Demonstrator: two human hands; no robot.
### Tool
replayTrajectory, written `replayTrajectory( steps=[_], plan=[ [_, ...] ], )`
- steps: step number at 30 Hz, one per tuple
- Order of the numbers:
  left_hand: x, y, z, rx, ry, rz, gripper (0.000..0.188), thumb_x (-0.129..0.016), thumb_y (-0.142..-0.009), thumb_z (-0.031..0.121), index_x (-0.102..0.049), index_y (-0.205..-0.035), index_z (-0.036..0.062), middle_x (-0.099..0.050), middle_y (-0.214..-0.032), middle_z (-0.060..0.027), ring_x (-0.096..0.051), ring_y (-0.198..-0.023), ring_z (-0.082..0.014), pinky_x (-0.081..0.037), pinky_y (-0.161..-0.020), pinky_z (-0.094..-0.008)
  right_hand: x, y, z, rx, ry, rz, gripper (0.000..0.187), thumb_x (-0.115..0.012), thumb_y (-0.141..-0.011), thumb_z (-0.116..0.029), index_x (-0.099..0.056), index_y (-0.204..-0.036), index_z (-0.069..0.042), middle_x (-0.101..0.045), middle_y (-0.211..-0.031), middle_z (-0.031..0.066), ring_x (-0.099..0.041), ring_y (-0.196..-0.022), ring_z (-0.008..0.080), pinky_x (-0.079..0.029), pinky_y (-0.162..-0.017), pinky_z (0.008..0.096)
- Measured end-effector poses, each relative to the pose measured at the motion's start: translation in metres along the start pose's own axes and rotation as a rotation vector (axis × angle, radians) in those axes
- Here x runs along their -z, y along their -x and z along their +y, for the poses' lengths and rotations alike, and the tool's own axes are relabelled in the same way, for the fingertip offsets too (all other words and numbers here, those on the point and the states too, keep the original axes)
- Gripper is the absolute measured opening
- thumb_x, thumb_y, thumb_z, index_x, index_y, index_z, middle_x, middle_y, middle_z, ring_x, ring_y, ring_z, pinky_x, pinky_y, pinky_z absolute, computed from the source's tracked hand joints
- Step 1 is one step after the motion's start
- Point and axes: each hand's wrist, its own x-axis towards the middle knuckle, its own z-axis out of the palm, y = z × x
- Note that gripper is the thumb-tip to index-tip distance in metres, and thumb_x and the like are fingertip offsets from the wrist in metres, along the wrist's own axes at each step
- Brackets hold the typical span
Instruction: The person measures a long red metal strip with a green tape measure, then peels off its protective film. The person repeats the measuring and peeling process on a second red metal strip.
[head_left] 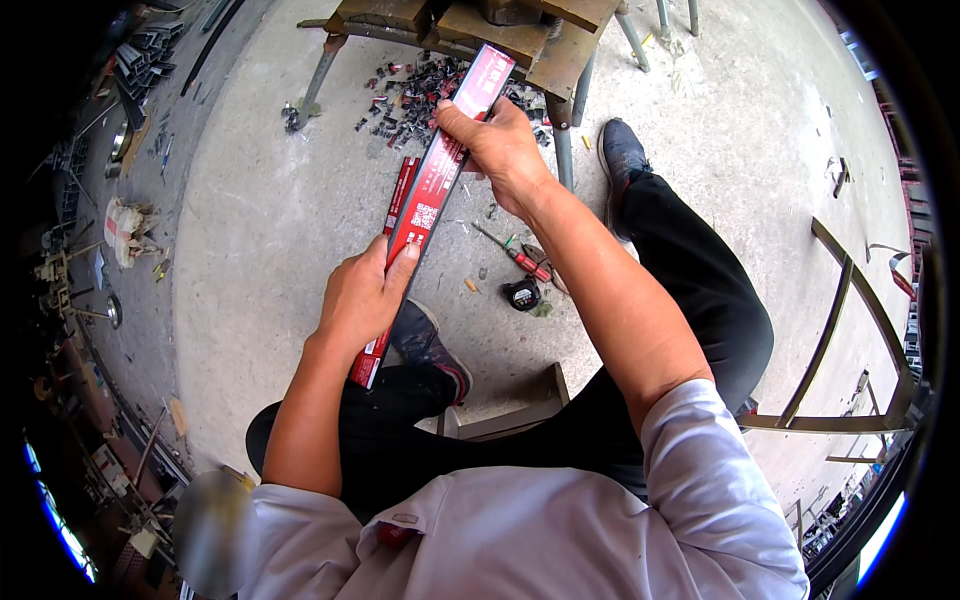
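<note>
the left hand holds a long red strip toward its lower end, thumb on the printed face, while the right hand grips it nearer the upper end; both hands' fingers are closed on it. the strip slants between them and past both. just beyond the left fingers shows another red piece, partly hidden, perhaps lying on the floor. below the right fingers lie a screwdriver and a tape measure; beyond them, scraps lie near the counter.
</note>
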Motion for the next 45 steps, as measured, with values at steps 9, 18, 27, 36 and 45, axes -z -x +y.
replayTrajectory(
  steps=[9, 18, 27, 36, 45],
  plan=[
    [-0.005, 0.002, 0.001, -0.011, 0.007, -0.003, 0.049, -0.053, -0.114, 0.049, -0.065, -0.106, 0.0024, -0.071, -0.077, -0.0187, -0.072, -0.074, -0.0401, -0.055, -0.070, -0.0491, -0.007, 0.006, -0.009, 0.053, -0.049, 0.028, 0.021, -0.080, -0.095, -0.020, -0.074, -0.095, -0.001, -0.072, -0.083, 0.0038, -0.064, -0.068, 0.0125, -0.050, -0.058, 0.0328],
    [-0.010, 0.000, 0.001, -0.030, -0.024, 0.024, 0.048, -0.054, -0.114, 0.047, -0.065, -0.104, 0.0020, -0.070, -0.075, -0.0195, -0.072, -0.073, -0.0417, -0.055, -0.069, -0.0498, -0.001, 0.002, -0.006, 0.028, -0.032, 0.026, 0.027, -0.081, -0.094, -0.025, -0.071, -0.097, 0.000, -0.071, -0.081, 0.0050, -0.063, -0.064, 0.0132, -0.050, -0.055, 0.0311],
    [-0.006, 0.001, 0.010, -0.023, -0.069, 0.017, 0.045, -0.055, -0.113, 0.045, -0.065, -0.108, 0.0010, -0.073, -0.084, -0.0288, -0.073, -0.081, -0.0510, -0.056, -0.074, -0.0591, 0.001, 0.001, -0.004, -0.001, -0.026, 0.011, 0.045, -0.085, -0.095, -0.036, -0.063, -0.110, 0.000, -0.069, -0.087, 0.0045, -0.065, -0.070, 0.0134, -0.052, -0.057, 0.0312],
    [-0.005, 0.001, 0.009, -0.016, -0.009, 0.028, 0.044, -0.056, -0.113, 0.044, -0.065, -0.106, 0.0016, -0.073, -0.084, -0.0285, -0.073, -0.081, -0.0506, -0.056, -0.074, -0.0585, -0.006, 0.003, -0.002, 0.061, 0.098, 0.138, 0.041, -0.084, -0.094, -0.035, -0.069, -0.097, 0.003, -0.073, -0.086, 0.0092, -0.066, -0.073, 0.0164, -0.055, -0.066, 0.0354],
    [-0.008, 0.004, 0.011, -0.030, 0.051, 0.032, 0.045, -0.056, -0.114, 0.045, -0.064, -0.102, 0.0025, -0.071, -0.077, -0.0214, -0.072, -0.075, -0.0445, -0.054, -0.069, -0.0517, -0.008, 0.005, 0.000, 0.041, 0.073, 0.049, 0.037, -0.080, -0.095, -0.031, -0.068, -0.095, 0.004, -0.071, -0.082, 0.0084, -0.065, -0.070, 0.0161, -0.055, -0.065, 0.0361]
  ],
)
